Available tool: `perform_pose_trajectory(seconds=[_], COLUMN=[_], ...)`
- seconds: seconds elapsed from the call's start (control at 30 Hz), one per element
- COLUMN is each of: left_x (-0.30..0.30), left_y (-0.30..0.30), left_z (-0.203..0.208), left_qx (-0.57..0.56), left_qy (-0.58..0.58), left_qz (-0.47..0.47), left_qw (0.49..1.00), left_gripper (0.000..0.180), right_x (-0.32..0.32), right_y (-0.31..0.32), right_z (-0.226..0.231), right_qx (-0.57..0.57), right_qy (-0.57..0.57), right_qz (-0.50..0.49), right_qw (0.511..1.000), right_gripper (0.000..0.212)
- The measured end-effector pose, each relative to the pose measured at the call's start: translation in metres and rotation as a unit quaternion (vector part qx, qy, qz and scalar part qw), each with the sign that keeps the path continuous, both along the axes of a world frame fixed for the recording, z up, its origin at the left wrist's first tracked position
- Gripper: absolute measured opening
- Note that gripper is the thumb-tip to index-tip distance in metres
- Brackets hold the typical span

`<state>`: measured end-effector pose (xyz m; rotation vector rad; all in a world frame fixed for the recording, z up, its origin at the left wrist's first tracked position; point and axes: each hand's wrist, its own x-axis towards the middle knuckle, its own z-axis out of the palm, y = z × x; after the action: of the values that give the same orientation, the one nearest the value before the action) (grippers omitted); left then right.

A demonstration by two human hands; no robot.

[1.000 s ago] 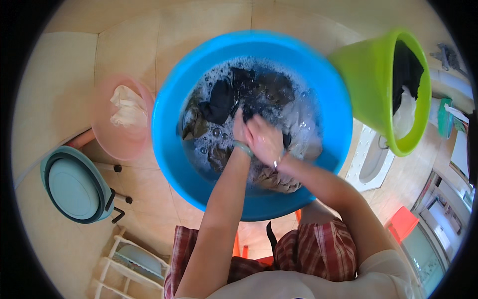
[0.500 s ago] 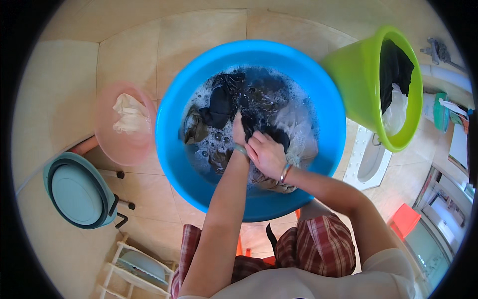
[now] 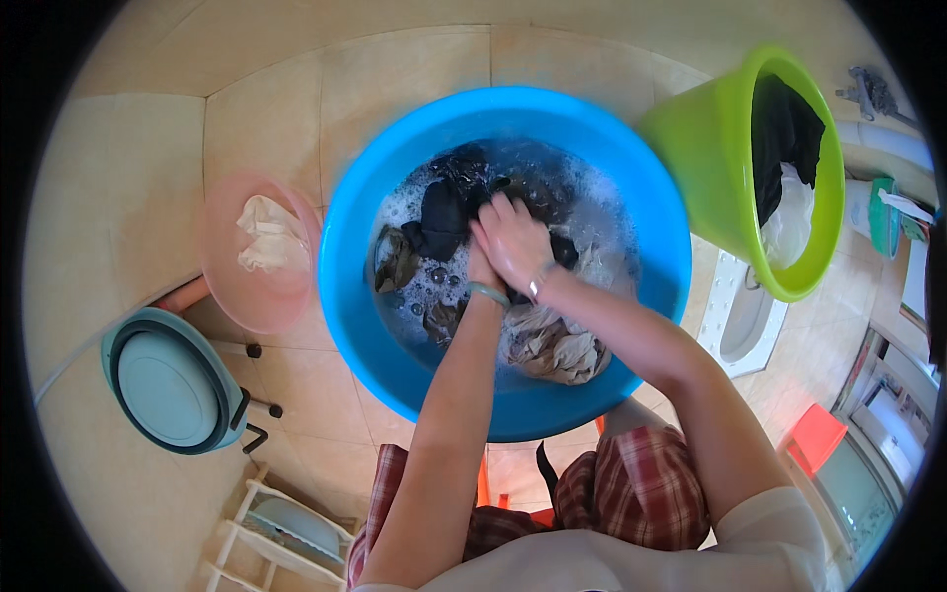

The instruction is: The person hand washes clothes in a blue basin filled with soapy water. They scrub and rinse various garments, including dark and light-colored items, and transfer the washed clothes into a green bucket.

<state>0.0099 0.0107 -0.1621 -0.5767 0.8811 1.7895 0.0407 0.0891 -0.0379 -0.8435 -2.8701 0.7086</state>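
My left hand (image 3: 480,264) and my right hand (image 3: 517,243) meet over the middle of a large blue basin (image 3: 663,261) of sudsy water. Both are closed on a black garment (image 3: 563,250), which shows beside the right knuckles. The right hand lies across the left and hides most of its fingers. Just left of them floats another black cloth (image 3: 442,219). Nearer me, a beige garment (image 3: 562,355) rises in wet folds. An olive-brown cloth (image 3: 396,261) sits by the basin's left wall, and a pale grey cloth (image 3: 604,268) lies in the water at the right.
A tall green bucket (image 3: 695,148) holding black and white clothes stands against the basin's right side. At the left is a pink basin (image 3: 219,252) with a cream cloth (image 3: 271,235). Below it stands a folded teal tub (image 3: 168,380). A squat toilet (image 3: 742,316) lies right.
My right hand has slid forward and left over my left hand. More of the beige garment shows near me. The whole view has shifted slightly.
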Motion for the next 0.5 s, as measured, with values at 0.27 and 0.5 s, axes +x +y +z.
perform_pose_trajectory(seconds=[0.27,0.5], left_x=[0.004,0.003], left_y=[-0.017,0.020], left_z=[-0.011,0.024], left_qx=[0.016,-0.087], left_qy=[0.063,0.001], left_qz=[-0.028,0.052], left_qw=[0.997,0.995], left_gripper=[0.046,0.046], right_x=[0.016,-0.039], right_y=[-0.018,0.040], right_z=[-0.007,-0.037], right_qx=[-0.012,-0.002], right_qy=[0.016,-0.098], right_qz=[-0.015,0.005], right_qw=[1.000,0.995], right_gripper=[0.018,0.020])
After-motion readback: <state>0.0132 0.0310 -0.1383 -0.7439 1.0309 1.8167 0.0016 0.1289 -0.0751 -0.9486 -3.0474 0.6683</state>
